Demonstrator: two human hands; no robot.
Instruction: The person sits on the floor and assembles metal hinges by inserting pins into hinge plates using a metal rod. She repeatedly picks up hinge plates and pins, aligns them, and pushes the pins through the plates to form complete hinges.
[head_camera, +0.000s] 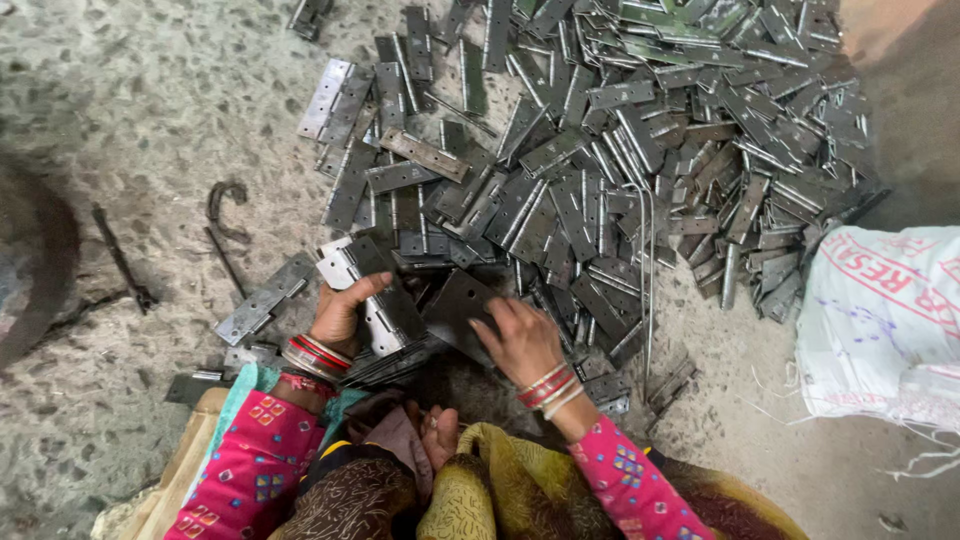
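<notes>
Hinges (640, 150), grey steel and heaped by the hundred, covered the rough concrete floor (150, 110) ahead of me as I sat at the near edge of the pile. My left hand (340, 315) was closed around a stack of hinges (385, 315), thumb hooked over its upper edge and fingers wrapped beneath, the stack held tilted just above the heap's near fringe. My right hand (520, 340) lay palm down on a dark flat plate (455, 305) just beside that stack, fingers curled over the plate's edge and pressing on it; whether it had the plate lifted or merely touched it, I could not tell. Red and white bangles (315, 355) ringed both my wrists, above pink patterned sleeves (250, 470). Loose hinges lay folded and open, overlapping at every angle, thickest towards the far right. A single long hinge (262, 300) rested apart on the floor to the left of my left hand. Farther left lay a curved metal hook (225, 205) and a thin dark rod (120, 260). A white woven sack (880, 320) with red print sat at the right, near the pile's edge. A long thin wire (650, 280) ran down through the heap near my right hand.
</notes>
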